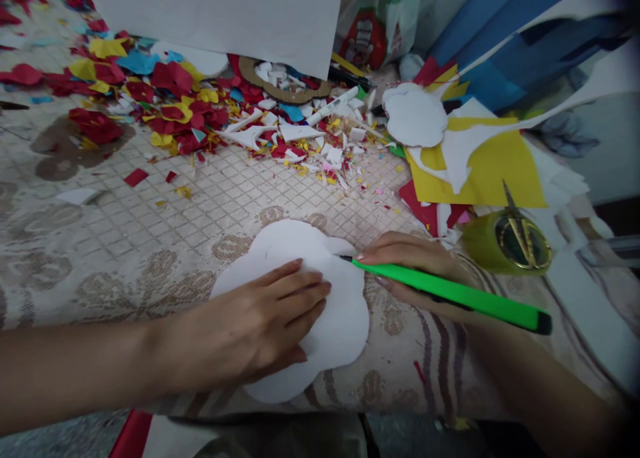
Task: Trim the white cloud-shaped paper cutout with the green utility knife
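Observation:
A white scalloped, flower-shaped board point(345, 318) lies on the patterned tablecloth near the front edge. Flat across its middle rests my left hand point(265, 318), fingers stretched out over the surface. My right hand point(420, 265) grips a green utility knife point(450, 290) with a dark end cap. The knife's narrow tip touches the board near its upper right edge, where a lobe looks partly separated. Part of the board's left side is hidden under my left hand and forearm.
Red, yellow, blue and white paper scraps point(175, 101) spread across the back. To the right are a smaller white scalloped piece point(416, 116), yellow sheets point(500, 171), and gold-handled scissors point(523, 235) on a yellow-green round object. A large white sheet point(225, 18) stands behind.

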`<state>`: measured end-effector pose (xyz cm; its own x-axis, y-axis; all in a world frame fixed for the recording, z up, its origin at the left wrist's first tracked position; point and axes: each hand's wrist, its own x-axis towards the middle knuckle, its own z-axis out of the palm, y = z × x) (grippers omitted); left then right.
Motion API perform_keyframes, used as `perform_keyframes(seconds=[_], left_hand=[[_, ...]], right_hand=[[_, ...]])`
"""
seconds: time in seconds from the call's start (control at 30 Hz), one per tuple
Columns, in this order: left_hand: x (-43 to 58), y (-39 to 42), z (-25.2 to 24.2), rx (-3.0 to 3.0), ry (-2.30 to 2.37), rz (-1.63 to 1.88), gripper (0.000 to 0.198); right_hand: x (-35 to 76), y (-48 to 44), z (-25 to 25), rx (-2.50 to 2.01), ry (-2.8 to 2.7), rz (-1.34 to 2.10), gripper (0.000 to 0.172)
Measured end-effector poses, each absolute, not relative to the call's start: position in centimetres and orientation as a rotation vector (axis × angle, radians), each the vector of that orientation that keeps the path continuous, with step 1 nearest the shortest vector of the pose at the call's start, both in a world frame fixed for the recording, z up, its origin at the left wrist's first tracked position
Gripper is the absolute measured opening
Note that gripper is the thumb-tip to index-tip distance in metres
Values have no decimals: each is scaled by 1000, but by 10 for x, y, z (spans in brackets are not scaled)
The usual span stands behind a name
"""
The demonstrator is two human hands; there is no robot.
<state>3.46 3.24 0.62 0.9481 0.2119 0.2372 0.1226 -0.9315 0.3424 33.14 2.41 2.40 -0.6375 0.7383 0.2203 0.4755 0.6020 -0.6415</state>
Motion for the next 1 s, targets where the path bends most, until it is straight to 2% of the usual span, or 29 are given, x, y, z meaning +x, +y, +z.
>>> perform_keyframes(seconds=[0.4, 0.6, 0.8, 1.0], left_hand=[[36, 32, 3, 2750, 238, 411, 42], [30, 48, 17, 2624, 176, 274, 42], [19, 56, 29, 2615, 260, 71, 71], [20, 52, 30, 2633, 300, 5, 73]], right_hand=[[325, 18, 30, -1058, -2300, 718, 30], [327, 22, 28, -1024, -2289, 756, 30], [324, 19, 29, -1014, -2275, 738, 28], [322, 9, 30, -1132, -2231, 680, 30]])
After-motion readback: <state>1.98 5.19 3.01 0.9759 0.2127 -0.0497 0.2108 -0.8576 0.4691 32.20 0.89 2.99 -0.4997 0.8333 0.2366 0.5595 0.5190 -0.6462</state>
